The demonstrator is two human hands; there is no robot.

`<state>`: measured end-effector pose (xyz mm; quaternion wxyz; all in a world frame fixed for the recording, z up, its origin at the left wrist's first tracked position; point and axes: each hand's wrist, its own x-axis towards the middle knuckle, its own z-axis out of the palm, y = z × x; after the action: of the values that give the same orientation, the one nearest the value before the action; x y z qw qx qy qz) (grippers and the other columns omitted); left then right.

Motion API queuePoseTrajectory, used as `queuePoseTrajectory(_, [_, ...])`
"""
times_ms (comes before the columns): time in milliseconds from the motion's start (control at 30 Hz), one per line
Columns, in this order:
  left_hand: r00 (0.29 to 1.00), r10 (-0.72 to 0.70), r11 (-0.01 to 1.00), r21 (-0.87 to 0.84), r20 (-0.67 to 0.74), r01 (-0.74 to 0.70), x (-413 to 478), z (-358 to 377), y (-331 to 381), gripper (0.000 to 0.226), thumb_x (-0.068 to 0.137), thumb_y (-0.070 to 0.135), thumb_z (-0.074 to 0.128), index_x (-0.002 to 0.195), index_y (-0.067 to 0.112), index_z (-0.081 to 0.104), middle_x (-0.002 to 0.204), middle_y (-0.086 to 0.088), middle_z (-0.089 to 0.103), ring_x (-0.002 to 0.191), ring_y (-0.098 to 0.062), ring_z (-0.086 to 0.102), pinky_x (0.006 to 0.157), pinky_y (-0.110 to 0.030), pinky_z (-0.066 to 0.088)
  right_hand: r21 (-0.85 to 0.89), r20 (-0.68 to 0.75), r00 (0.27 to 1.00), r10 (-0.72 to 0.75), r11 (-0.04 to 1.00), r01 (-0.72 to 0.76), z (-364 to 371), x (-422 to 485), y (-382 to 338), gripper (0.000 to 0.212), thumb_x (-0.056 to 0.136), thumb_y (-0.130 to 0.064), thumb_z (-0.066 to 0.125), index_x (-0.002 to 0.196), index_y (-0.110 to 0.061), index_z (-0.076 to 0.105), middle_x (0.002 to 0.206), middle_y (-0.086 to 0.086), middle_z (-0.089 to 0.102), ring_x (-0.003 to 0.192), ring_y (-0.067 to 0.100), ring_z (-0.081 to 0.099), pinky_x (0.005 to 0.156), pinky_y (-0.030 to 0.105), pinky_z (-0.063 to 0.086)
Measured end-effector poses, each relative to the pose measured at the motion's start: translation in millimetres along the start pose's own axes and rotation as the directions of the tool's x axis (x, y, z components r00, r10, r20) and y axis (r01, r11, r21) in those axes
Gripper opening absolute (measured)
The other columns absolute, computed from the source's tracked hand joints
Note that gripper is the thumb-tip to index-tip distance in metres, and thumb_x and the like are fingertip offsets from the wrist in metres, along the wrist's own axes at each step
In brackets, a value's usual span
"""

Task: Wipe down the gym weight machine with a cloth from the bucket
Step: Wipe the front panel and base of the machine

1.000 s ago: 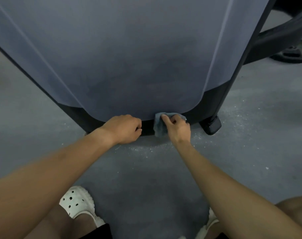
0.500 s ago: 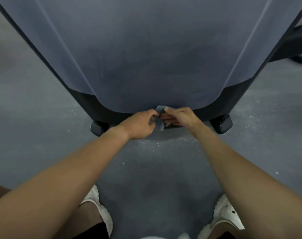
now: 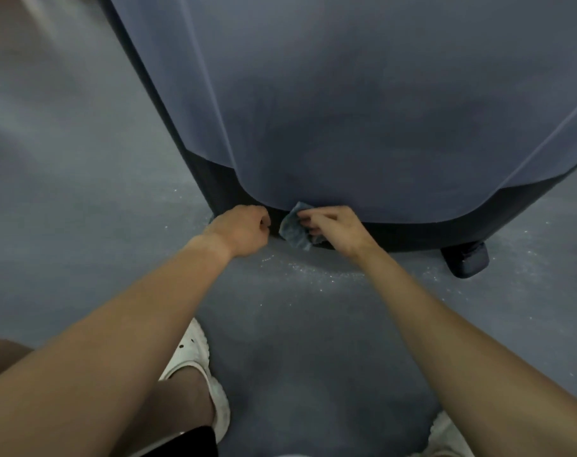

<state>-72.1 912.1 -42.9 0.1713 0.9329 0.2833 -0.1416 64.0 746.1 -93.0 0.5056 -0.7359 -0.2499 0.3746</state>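
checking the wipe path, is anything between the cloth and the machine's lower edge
Nothing visible does. The right hand holds the cloth right at the lower edge of the machine panel; the curled left hand sits beside it, not between.

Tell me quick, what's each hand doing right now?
Left hand: closed, holding nothing visible.
Right hand: closed on the blue cloth.
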Motion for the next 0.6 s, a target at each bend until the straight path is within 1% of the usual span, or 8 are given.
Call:
queuePoseTrajectory(100, [0.998,-0.06,0.998,-0.032,-0.033,0.059,2.6,-4.9,-13.8,0.03,0.096,0.025,0.048,0.119,0.024,0.067,0.124,-0.007,0.069,0.108,-0.032,0.066,0.095,-0.045,0.055,0.06,0.031,0.995,-0.097,0.994,0.095,17.3,9.8,-12.3,0.033,0.099,-0.018,0.051,0.118,-0.026,0.077,0.118,-0.003,0.075,0.115,0.008,0.068,0.106,0.039,0.053])
queuePoseTrajectory(167, [0.996,-0.075,0.996,-0.046,-0.049,0.072,2.8,-8.1,-19.8,0.026,0.098,0.026,0.047,0.114,0.022,0.067,0.118,-0.009,0.07,0.102,-0.033,0.066,0.09,-0.044,0.056,0.076,0.077,0.992,-0.105,0.992,0.099,28.2,19.0,-19.7,0.036,0.099,-0.02,0.048,0.125,-0.025,0.074,0.127,-0.001,0.072,0.12,0.008,0.066,0.109,0.038,0.051])
queuePoseTrajectory(267, [0.994,-0.088,0.994,-0.068,-0.063,0.084,1.3,-11.5,-30.1,0.024,0.1,0.026,0.047,0.112,0.019,0.066,0.115,-0.01,0.07,0.1,-0.032,0.065,0.088,-0.043,0.055,0.019,0.175,0.983,-0.052,0.999,0.05,48.5,34.8,-15.2,0.042,0.099,-0.027,0.044,0.135,-0.032,0.066,0.142,-0.002,0.063,0.13,0.007,0.059,0.116,0.04,0.044])
queuePoseTrajectory(367, [0.99,-0.116,0.99,-0.095,-0.085,0.108,-0.4,-15.3,-42.6,0.025,0.101,0.026,0.045,0.112,0.018,0.067,0.115,-0.009,0.069,0.1,-0.031,0.064,0.086,-0.042,0.055,-0.025,0.246,0.969,0.029,0.999,-0.023,71.3,56.0,-9.3,0.048,0.103,-0.031,0.04,0.149,-0.03,0.053,0.153,-0.003,0.052,0.138,0.008,0.05,0.122,0.043,0.035])
queuePoseTrajectory(433, [0.984,-0.145,0.982,-0.139,-0.102,0.13,-1.5,-17.8,-52.8,0.028,0.101,0.025,0.046,0.116,0.016,0.067,0.119,-0.012,0.069,0.103,-0.032,0.065,0.09,-0.044,0.056,-0.019,0.254,0.965,0.064,0.998,-0.061,87.3,67.1,-17.3,0.047,0.106,-0.044,0.046,0.15,-0.031,0.051,0.153,-0.001,0.052,0.139,0.012,0.05,0.122,0.045,0.035])
queuePoseTrajectory(467, [0.981,-0.157,0.978,-0.159,-0.112,0.138,-1.8,-18.9,-55.5,0.029,0.102,0.025,0.045,0.119,0.015,0.066,0.12,-0.013,0.069,0.105,-0.033,0.065,0.092,-0.044,0.056,-0.008,0.248,0.966,0.077,0.997,-0.078,92.6,70.7,-22.8,0.05,0.105,-0.049,0.049,0.151,-0.03,0.051,0.153,0.001,0.053,0.139,0.015,0.05,0.121,0.045,0.036])
queuePoseTrajectory(533, [0.975,-0.187,0.968,-0.192,-0.123,0.161,-3.6,-20.7,-65.5,0.031,0.103,0.023,0.045,0.124,0.013,0.065,0.124,-0.014,0.068,0.108,-0.034,0.064,0.092,-0.043,0.055,-0.002,0.251,0.963,0.097,0.995,-0.099,106.7,79.5,-35.7,0.055,0.104,-0.051,0.051,0.153,-0.026,0.049,0.153,0.003,0.051,0.14,0.018,0.049,0.121,0.044,0.036])
queuePoseTrajectory(600, [0.968,-0.22,0.957,-0.218,-0.122,0.19,-6.2,-21.1,-77.0,0.031,0.102,0.02,0.046,0.125,0.012,0.065,0.123,-0.015,0.067,0.107,-0.034,0.064,0.087,-0.04,0.055,-0.026,0.264,0.957,0.123,0.992,-0.12,124.9,89.1,-50.4,0.059,0.103,-0.054,0.049,0.154,-0.024,0.048,0.154,0.001,0.05,0.142,0.018,0.047,0.12,0.04,0.035])
